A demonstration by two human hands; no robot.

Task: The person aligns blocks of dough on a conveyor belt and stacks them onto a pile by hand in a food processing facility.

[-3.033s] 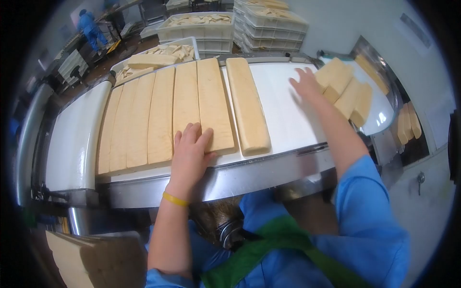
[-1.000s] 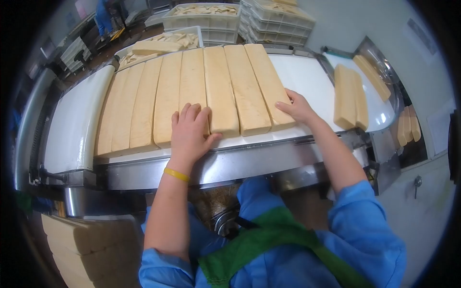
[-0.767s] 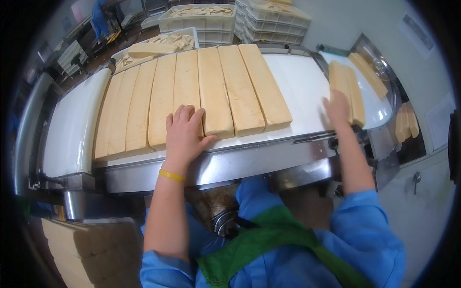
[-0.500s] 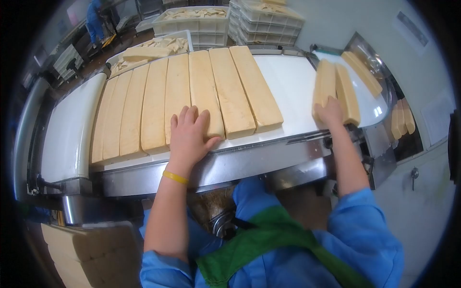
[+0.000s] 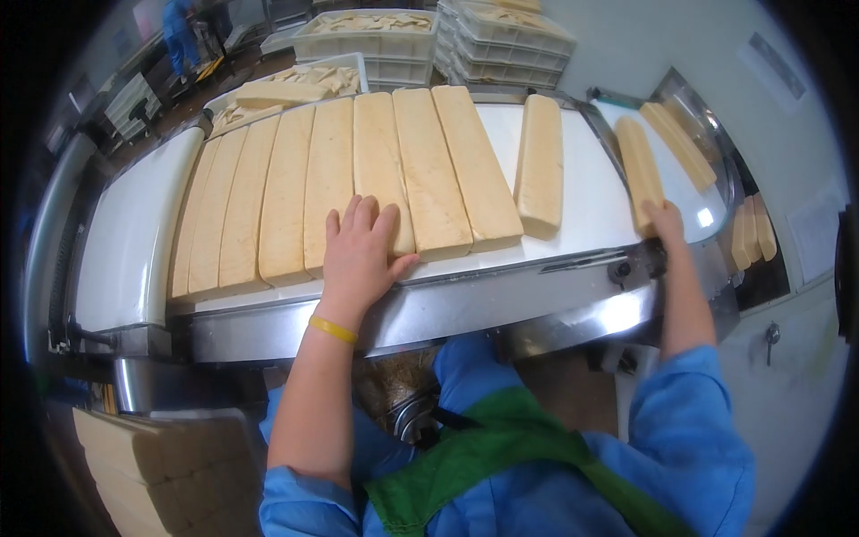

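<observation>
Long pale-yellow loaves, which look like bread with the crust trimmed off, lie side by side on a white conveyor belt (image 5: 582, 179). My left hand (image 5: 358, 251) rests flat with spread fingers on the near end of one loaf (image 5: 378, 161) in this row. To the right of the row, a single loaf (image 5: 540, 170) lies apart from the others. At the belt's right end, my right hand (image 5: 663, 221) has its fingers closed around the near end of another loaf (image 5: 637, 161). Its fingertips are partly hidden.
Another loaf (image 5: 677, 143) lies at the far right on the curved white surface. Behind the belt stand white crates (image 5: 362, 45) with flat cut pieces. Stacked pale blocks (image 5: 170, 465) stand low at the left. A person in blue (image 5: 179, 36) is in the background.
My right hand has moved right with one loaf. The loaf that lay beside it is now farther left, near the row. My left hand has hardly moved.
</observation>
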